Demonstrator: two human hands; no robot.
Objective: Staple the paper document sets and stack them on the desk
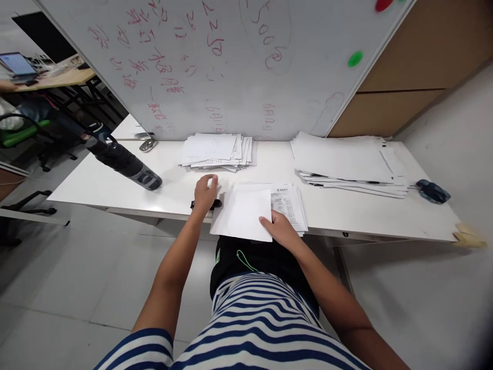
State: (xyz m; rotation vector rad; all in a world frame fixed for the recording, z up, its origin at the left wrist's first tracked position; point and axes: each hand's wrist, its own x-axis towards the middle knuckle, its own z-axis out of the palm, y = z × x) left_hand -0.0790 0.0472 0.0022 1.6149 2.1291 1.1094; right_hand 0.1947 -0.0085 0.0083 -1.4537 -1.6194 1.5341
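Observation:
My right hand (283,227) pinches the right edge of a blank white sheet of paper (248,213), thumb on top. The sheet overhangs the table's front edge and partly covers a stack of printed papers (290,203). To the left, my left hand (206,192) is over the table with loosely curled fingers and the thumb apart; nothing shows in it. A small black object (216,203) lies under the left wrist, mostly hidden, its kind unclear. Just beyond that hand sits another pile of papers (211,149).
A white table (96,177) backs onto a whiteboard (231,67) with red writing. A larger paper stack (342,156) lies right, near a dark blue object (433,191). A black cylindrical device (127,164) and a computer mouse (148,145) are left. A person's arm (7,86) shows far left.

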